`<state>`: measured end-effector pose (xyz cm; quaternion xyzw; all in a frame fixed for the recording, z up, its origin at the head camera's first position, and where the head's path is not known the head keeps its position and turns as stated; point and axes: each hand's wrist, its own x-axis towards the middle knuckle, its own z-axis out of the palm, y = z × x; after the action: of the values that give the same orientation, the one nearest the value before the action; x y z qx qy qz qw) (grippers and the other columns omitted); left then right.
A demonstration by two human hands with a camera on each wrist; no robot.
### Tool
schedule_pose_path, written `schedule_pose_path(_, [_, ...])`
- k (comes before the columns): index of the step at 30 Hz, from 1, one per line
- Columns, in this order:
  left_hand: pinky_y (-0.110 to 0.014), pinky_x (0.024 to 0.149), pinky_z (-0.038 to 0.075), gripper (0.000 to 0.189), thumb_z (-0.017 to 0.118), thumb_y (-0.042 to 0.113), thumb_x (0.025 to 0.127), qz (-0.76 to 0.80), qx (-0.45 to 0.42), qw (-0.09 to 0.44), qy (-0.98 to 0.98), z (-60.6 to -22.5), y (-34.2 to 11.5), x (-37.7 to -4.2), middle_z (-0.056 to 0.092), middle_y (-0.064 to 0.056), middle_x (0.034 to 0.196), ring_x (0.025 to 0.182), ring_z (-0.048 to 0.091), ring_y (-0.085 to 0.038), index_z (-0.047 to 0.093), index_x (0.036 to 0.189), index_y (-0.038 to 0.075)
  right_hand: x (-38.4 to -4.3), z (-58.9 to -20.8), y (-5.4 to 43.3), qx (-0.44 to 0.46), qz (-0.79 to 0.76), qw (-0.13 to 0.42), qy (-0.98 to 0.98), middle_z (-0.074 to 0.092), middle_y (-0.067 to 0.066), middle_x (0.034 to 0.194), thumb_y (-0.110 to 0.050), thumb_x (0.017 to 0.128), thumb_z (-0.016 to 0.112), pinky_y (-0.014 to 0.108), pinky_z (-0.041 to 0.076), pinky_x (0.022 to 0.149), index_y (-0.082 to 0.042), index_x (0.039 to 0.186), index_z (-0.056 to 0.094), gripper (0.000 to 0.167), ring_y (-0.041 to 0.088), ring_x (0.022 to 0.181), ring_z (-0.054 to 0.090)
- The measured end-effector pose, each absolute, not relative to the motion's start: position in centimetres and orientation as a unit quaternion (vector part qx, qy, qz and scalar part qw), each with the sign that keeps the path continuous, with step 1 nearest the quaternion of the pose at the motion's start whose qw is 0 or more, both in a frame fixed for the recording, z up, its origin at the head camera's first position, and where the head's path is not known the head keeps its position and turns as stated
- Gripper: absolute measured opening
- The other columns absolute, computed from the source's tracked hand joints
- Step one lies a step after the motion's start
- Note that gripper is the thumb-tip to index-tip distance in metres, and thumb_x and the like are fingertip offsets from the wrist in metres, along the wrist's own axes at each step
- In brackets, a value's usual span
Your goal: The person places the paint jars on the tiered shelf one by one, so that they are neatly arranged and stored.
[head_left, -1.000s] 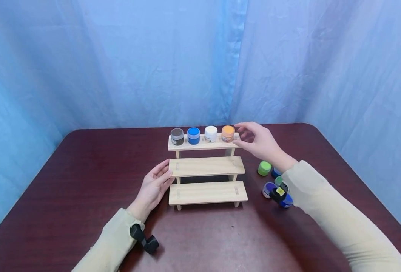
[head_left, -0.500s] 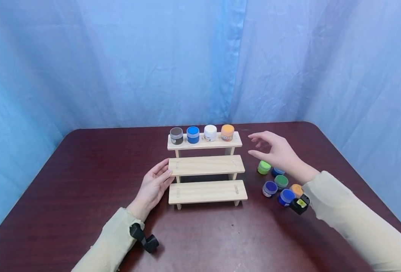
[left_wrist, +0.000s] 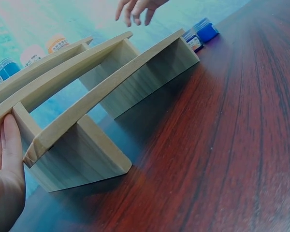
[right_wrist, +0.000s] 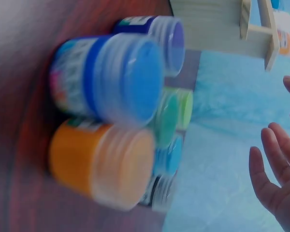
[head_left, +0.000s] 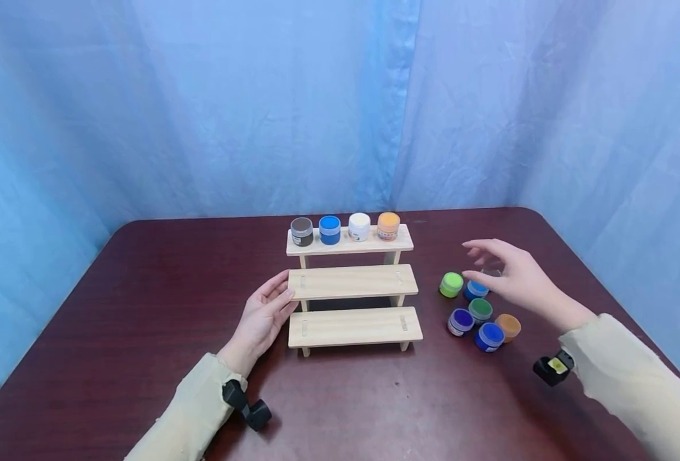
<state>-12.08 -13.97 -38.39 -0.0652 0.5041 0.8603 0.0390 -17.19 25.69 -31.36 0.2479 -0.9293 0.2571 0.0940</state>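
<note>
A three-step wooden display stand point(head_left: 353, 282) stands mid-table. On its top step, from left to right, are a dark brown paint jar point(head_left: 302, 232), a blue jar point(head_left: 330, 230), a white jar point(head_left: 359, 227) and an orange jar point(head_left: 388, 226). My left hand point(head_left: 262, 317) pinches the left end of the middle step, thumb at its edge. Fingers spread and holding nothing, my right hand point(head_left: 515, 275) hovers over the far side of a group of jars on the table. Light green point(head_left: 451, 285), dark green point(head_left: 481, 311) and purple point(head_left: 460, 322) jars are among them.
Nearer the front of that group are a blue jar point(head_left: 490, 337) and a brownish-orange jar point(head_left: 508, 327). A clear-lidded jar point(right_wrist: 163, 193) shows behind them in the right wrist view. Blue curtains point(head_left: 259, 109) hang around the dark red table point(head_left: 144, 307).
My right hand has moved away from the orange jar on the top step, rightward and toward me, to the loose jars. My left hand keeps its place on the stand.
</note>
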Motion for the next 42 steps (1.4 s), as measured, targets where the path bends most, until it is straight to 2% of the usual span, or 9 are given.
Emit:
schedule_pose_path(5, [-0.013,0.075,0.052,0.054,0.041,-0.010,0.095,0.860,-0.064,0.038,0.504,-38.4,-13.9,-12.1,0.055,0.005,0.097,0.083,0.061,-0.001,0.025,0.146,-0.004,-16.5,-32.0,27.8,0.234,0.268,0.083,-0.931,0.063,0.005,0.105,-0.019,0.085,0.072,0.011,0.046,0.074,-0.012,0.126,0.057,0.044,-0.003,0.088,0.052])
schedule_pose_path(8, [-0.013,0.075,0.052,0.054,0.041,-0.011,0.094,0.861,-0.064,0.037,0.503,-38.3,-13.9,-12.0,0.056,0.005,0.097,0.083,0.061,-0.002,0.025,0.146,-0.004,-16.0,-32.5,29.0,0.239,0.273,0.080,-0.928,0.063,0.006,0.106,-0.018,0.084,0.072,0.005,0.043,0.077,-0.011,0.125,0.057,0.044,-0.005,0.089,0.051])
schedule_pose_path(11, [-0.013,0.075,0.052,0.054,0.041,-0.011,0.094,0.859,-0.062,0.034,0.508,-38.3,-13.9,-11.9,0.055,0.005,0.096,0.082,0.060,-0.001,0.025,0.146,-0.005,-15.5,-33.3,30.0,0.253,0.278,0.074,-0.924,0.061,-0.001,0.109,-0.015,0.083,0.074,0.003,0.042,0.078,-0.010,0.123,0.059,0.044,-0.003,0.090,0.053])
schedule_pose_path(16, [-0.014,0.075,0.052,0.054,0.041,-0.012,0.094,0.857,-0.061,0.034,0.510,-38.4,-13.8,-11.9,0.056,0.005,0.096,0.082,0.060,-0.001,0.026,0.145,-0.006,-14.7,-34.3,31.4,0.263,0.273,0.052,-0.924,0.056,-0.015,0.111,-0.015,0.080,0.076,0.009,0.047,0.077,-0.012,0.122,0.060,0.045,-0.008,0.094,0.050])
schedule_pose_path(21, [-0.014,0.075,0.052,0.054,0.041,-0.010,0.094,0.858,-0.066,0.035,0.508,-38.2,-13.8,-12.2,0.055,0.004,0.097,0.083,0.060,-0.002,0.028,0.146,-0.003,-14.1,-34.9,32.1,0.264,0.261,0.025,-0.928,0.056,-0.006,0.115,-0.018,0.080,0.076,0.021,0.053,0.073,-0.015,0.121,0.062,0.044,-0.009,0.097,0.048])
schedule_pose_path(27, [-0.014,0.075,0.052,0.053,0.041,-0.010,0.095,0.858,-0.069,0.035,0.508,-38.2,-13.8,-12.4,0.055,0.004,0.098,0.083,0.060,-0.002,0.028,0.146,-0.002,-14.0,-35.7,32.6,0.274,0.270,0.008,-0.923,0.055,-0.008,0.114,-0.015,0.080,0.075,0.015,0.051,0.076,-0.016,0.118,0.064,0.040,-0.013,0.099,0.048])
schedule_pose_path(31, [-0.014,0.075,0.052,0.054,0.041,-0.010,0.095,0.858,-0.073,0.037,0.506,-38.2,-13.8,-12.2,0.055,0.004,0.097,0.083,0.060,-0.002,0.028,0.146,-0.002,-13.8,-36.2,32.9,0.269,0.275,-0.002,-0.923,0.055,-0.010,0.113,-0.015,0.081,0.075,0.016,0.052,0.075,-0.018,0.118,0.064,0.039,-0.015,0.100,0.045])
schedule_pose_path(42, [-0.015,0.075,0.052,0.053,0.041,-0.009,0.095,0.857,-0.076,0.038,0.508,-38.4,-13.8,-12.2,0.055,0.004,0.098,0.083,0.060,-0.002,0.028,0.146,-0.002,-13.7,-36.9,33.4,0.289,0.282,-0.044,-0.914,0.060,-0.015,0.107,-0.013,0.083,0.072,0.016,0.050,0.073,-0.020,0.110,0.068,0.028,-0.009,0.094,0.051])
